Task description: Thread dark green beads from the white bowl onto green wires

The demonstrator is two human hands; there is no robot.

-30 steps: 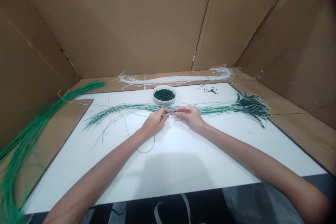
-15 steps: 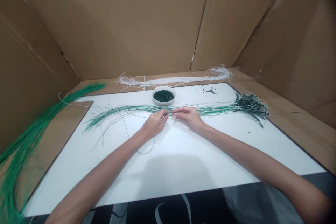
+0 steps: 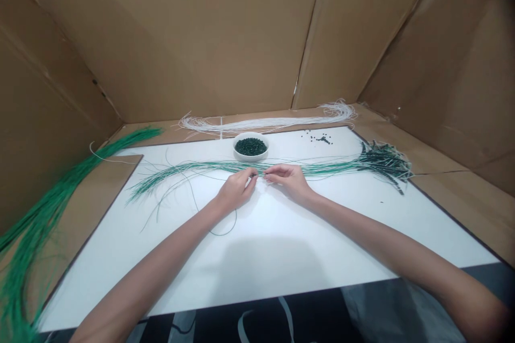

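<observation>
Over the middle of the white board, my left hand (image 3: 238,188) is closed in a pinch on a thin green wire (image 3: 235,220). The wire loops out below that hand across the board. My right hand (image 3: 290,179) faces it a short gap away, thumb and forefinger pinched on a small dark bead (image 3: 264,172). Behind both hands lies a long bundle of green wires (image 3: 330,169), its right end thick with dark green beaded tips (image 3: 384,162). A white bowl (image 3: 251,159) filled with dark green beads (image 3: 250,146) stands just beyond my fingers.
Loose beads (image 3: 323,140) lie scattered on the white board (image 3: 281,257) at the back right. A bundle of white wires (image 3: 265,124) stretches along the back. More green wires (image 3: 52,198) hang over the left side. Cardboard walls (image 3: 169,37) enclose the work area.
My fingertips have drawn slightly apart, with a small gap now showing between the two hands. Everything else stays where it was.
</observation>
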